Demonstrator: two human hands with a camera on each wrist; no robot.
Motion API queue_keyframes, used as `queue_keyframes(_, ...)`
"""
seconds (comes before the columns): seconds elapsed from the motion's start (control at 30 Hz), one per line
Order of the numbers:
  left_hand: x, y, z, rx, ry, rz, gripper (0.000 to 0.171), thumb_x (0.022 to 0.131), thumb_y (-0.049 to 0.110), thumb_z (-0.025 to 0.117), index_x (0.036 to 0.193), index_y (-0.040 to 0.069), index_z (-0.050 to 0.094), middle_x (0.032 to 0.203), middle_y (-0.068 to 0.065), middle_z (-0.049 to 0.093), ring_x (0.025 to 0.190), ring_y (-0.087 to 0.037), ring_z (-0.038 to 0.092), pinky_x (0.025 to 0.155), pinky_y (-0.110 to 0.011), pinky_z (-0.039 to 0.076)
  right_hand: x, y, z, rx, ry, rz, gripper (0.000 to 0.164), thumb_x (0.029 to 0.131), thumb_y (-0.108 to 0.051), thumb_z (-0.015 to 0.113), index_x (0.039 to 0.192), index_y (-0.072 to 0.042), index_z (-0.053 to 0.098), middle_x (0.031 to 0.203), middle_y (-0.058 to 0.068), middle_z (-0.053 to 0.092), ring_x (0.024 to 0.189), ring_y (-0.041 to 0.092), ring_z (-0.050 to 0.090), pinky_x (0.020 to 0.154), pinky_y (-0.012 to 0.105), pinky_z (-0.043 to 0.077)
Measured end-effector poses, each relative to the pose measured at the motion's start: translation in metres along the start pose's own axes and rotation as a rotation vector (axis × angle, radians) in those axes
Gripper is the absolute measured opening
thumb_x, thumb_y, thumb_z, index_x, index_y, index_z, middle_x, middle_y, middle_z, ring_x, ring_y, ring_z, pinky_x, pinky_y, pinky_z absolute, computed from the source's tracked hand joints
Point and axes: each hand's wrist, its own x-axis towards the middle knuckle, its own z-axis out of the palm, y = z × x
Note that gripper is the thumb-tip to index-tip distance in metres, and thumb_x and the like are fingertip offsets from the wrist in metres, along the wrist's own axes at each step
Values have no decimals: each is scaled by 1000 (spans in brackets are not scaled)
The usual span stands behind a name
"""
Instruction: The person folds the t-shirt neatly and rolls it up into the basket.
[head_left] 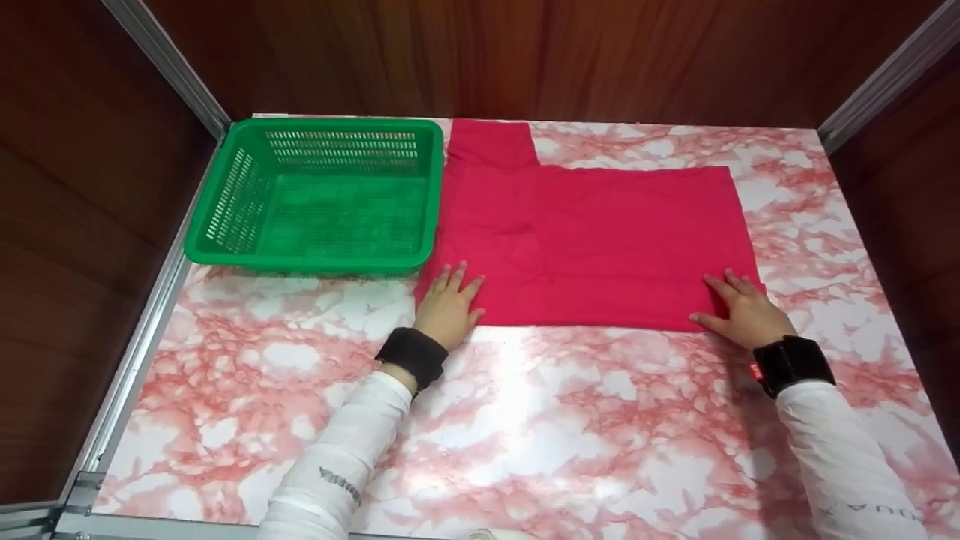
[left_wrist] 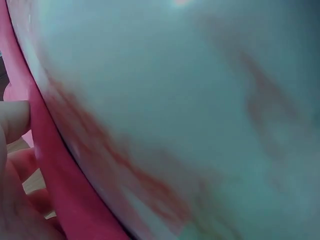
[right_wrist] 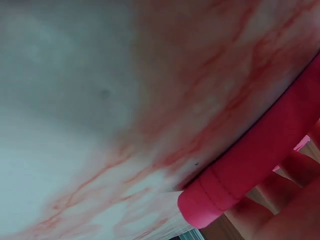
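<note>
A red short-sleeved shirt (head_left: 630,232) lies flat on the table, its near side folded over into a straight edge. One sleeve (head_left: 491,142) points to the back wall. My left hand (head_left: 448,307) rests with spread fingers on the shirt's near left corner. At the near right corner, by the hem, my right hand (head_left: 742,311) lies on the cloth with fingers extended. In the left wrist view the folded edge (left_wrist: 55,165) runs past the thumb and fingers. The right wrist view has the stitched hem corner (right_wrist: 210,197) beside the fingers (right_wrist: 280,187).
A green plastic basket (head_left: 337,259) with slotted walls stands at the back left, right against the shirt's left side. The table (head_left: 525,435) has a red and white marbled top. Brown wood panels (head_left: 480,60) and metal rails (head_left: 142,360) enclose it.
</note>
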Motion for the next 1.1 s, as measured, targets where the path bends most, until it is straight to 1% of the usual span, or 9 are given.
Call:
queue_keyframes(0.2, -5, -1, -4, -1, -14, 16, 58, 90, 34, 61, 142, 15, 44, 151, -18, 31, 139, -40, 26, 113, -46, 23, -7, -1, 4, -19, 59, -37, 84, 83, -54, 64, 142, -1, 36, 145, 35, 27, 132, 51, 25, 89, 67, 38)
queue_keyframes(0.33, -8, -3, -5, 15, -9, 30, 58, 88, 35, 64, 140, 16, 47, 149, -18, 34, 137, -40, 30, 112, -46, 26, -11, -2, 7, -38, 109, -52, 81, 81, -50, 68, 139, 0, 41, 141, 36, 31, 129, 52, 30, 86, 65, 40)
queue_keyframes(0.4, -10, -4, -4, 25, -4, 35, 58, 88, 36, 65, 139, 16, 48, 148, -17, 35, 137, -39, 31, 110, -47, 28, -14, -4, 8, -51, 120, -54, 80, 80, -48, 70, 138, 0, 42, 140, 37, 33, 128, 53, 32, 85, 65, 41)
queue_keyframes(0.6, -17, -3, -4, 45, -13, 44, 58, 87, 38, 65, 139, 17, 49, 148, -17, 37, 135, -39, 33, 106, -50, 33, -25, -7, 9, -89, 103, -57, 78, 80, -43, 71, 137, 1, 42, 138, 38, 34, 126, 53, 34, 80, 65, 44)
queue_keyframes(0.77, -28, -2, -1, 53, 8, 72, 58, 86, 40, 65, 137, 18, 51, 146, -17, 38, 132, -40, 37, 102, -51, 37, -34, -8, 8, -71, 84, -65, 77, 79, -40, 72, 136, 3, 43, 138, 39, 34, 124, 54, 35, 82, 66, 42)
queue_keyframes(0.9, -36, -2, 1, 74, 12, 96, 58, 86, 43, 64, 137, 19, 51, 146, -17, 39, 131, -39, 38, 102, -51, 37, -42, -8, 8, -57, 77, -82, 74, 78, -37, 74, 134, 3, 45, 136, 40, 36, 123, 54, 36, 82, 66, 42)
queue_keyframes(1.0, -42, -3, 3, 63, 22, 104, 58, 85, 43, 64, 136, 19, 52, 145, -16, 40, 130, -38, 39, 101, -52, 37, -47, -8, 10, -51, 88, -91, 73, 77, -35, 75, 133, 2, 47, 135, 39, 37, 122, 54, 38, 81, 65, 43)
queue_keyframes(1.1, -45, -3, 5, 46, 38, 111, 57, 84, 43, 66, 135, 19, 53, 144, -16, 41, 129, -38, 40, 100, -53, 37, -51, -7, 12, -41, 87, -79, 73, 77, -35, 75, 133, 1, 47, 135, 38, 38, 122, 54, 38, 82, 65, 43)
